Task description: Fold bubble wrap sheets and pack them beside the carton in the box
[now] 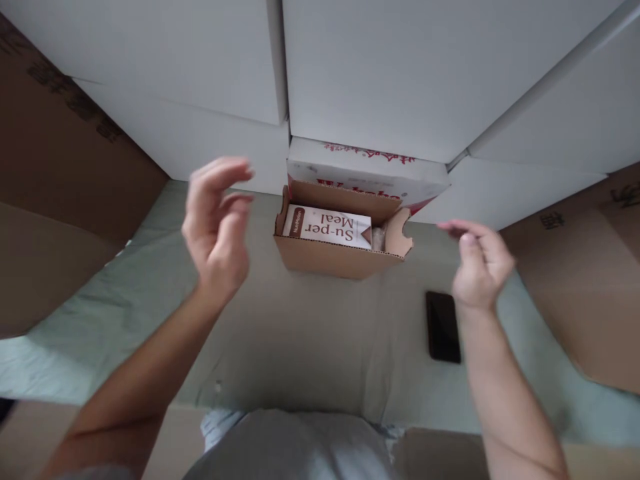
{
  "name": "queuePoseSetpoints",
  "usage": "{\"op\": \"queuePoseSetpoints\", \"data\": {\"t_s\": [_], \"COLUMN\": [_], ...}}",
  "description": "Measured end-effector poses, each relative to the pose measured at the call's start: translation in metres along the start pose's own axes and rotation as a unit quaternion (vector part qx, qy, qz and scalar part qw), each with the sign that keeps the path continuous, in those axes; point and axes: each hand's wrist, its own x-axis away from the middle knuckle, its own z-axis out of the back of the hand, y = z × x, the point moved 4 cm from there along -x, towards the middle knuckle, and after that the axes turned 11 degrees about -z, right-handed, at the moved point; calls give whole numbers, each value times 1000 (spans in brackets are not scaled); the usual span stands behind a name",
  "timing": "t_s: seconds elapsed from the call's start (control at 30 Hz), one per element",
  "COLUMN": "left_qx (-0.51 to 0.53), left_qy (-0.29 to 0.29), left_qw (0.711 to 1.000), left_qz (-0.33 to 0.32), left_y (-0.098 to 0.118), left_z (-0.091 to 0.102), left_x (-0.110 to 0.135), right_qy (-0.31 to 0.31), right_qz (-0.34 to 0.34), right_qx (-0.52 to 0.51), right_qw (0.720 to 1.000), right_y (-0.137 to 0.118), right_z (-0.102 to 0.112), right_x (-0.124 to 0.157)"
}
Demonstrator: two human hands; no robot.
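A small open cardboard box (330, 260) stands on the green cloth in the middle. Inside it lies a white carton (327, 227) printed "Su-per Meal", its lettering upside down to me. Next to the carton, a greyish item (379, 239) is partly hidden by the box wall. My left hand (217, 227) is raised to the left of the box, apart from it, fingers curved with a gap to the thumb and nothing in them. To the right of the box hangs my right hand (483, 263), also holding nothing, its fingers loosely bent and apart.
Behind the small box sits a white box with red print (370, 172), against tall white panels (370, 73). A dark phone (443, 327) lies on the green cloth (310, 340), near my right forearm. Large brown cartons stand at the left (55, 247) and right (585, 287).
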Motion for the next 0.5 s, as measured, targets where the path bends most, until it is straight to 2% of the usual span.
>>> {"op": "queuePoseSetpoints", "data": {"t_s": [0.03,0.07,0.13,0.2,0.27,0.37,0.43,0.5], "left_qx": [-10,-2,36,57,71,77,59,17], "left_qy": [29,-5,-112,-168,-163,-176,-215,-199], "left_qw": [999,996,967,946,946,950,941,940], "left_qz": [29,91,228,271,270,247,254,276], "left_y": [-13,-31,-65,-79,-75,-50,-35,-27], "left_z": [11,14,5,-10,-25,-35,-30,-12], "left_x": [18,39,83,120,145,172,190,207], "right_qy": [-13,-45,-94,-81,-38,66,147,173], "right_qz": [-43,-81,-110,-112,-114,-109,-98,-95], "right_qx": [-57,-104,-150,-160,-136,-118,-115,-91], "right_qw": [997,990,978,977,983,985,978,976], "right_y": [18,35,57,64,58,37,25,18], "right_z": [-9,-23,-56,-81,-94,-87,-76,-72], "right_x": [17,35,69,95,112,136,159,187]}}
